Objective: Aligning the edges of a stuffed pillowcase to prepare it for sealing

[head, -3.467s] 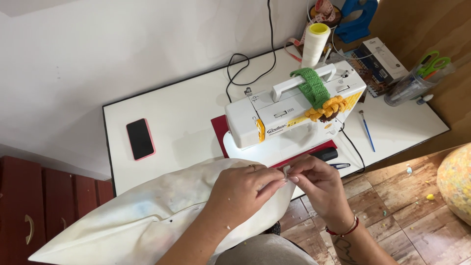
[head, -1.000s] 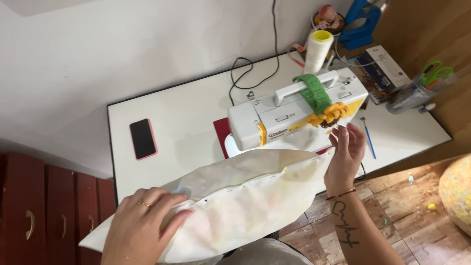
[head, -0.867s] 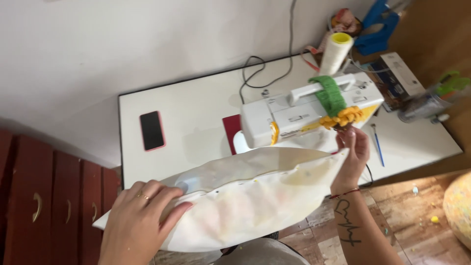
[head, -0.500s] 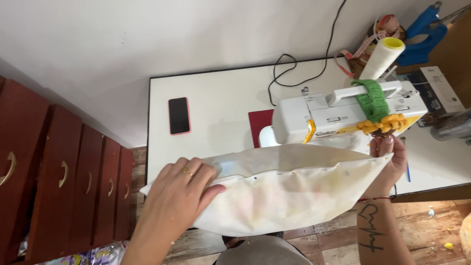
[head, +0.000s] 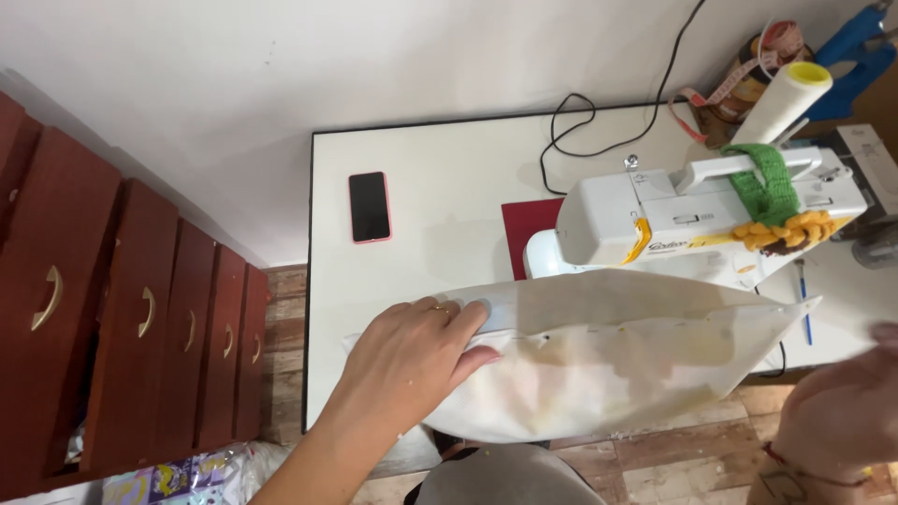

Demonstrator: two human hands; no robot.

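Note:
A stuffed cream-white pillow (head: 617,369) hangs in the air in front of the white table (head: 440,252), lying lengthwise left to right. My left hand (head: 412,360) grips its left end, fingers spread over the fabric. My right hand (head: 837,411) is at the lower right, off the pillow's pointed right corner and not touching it, blurred, so its fingers are unclear. Behind the pillow stands a white sewing machine (head: 692,210) with a green band and yellow trim on its arm.
A red-cased phone (head: 369,206) lies on the table's left part. A dark red mat (head: 528,234) sits under the machine, a black cord (head: 580,126) loops behind it, and a thread cone (head: 781,93) stands at the back right. Red-brown drawers (head: 122,309) stand to the left.
The view has swung left, showing more of the drawers. My right hand has let go of the pillow's right corner and dropped lower. My left hand still holds the left end.

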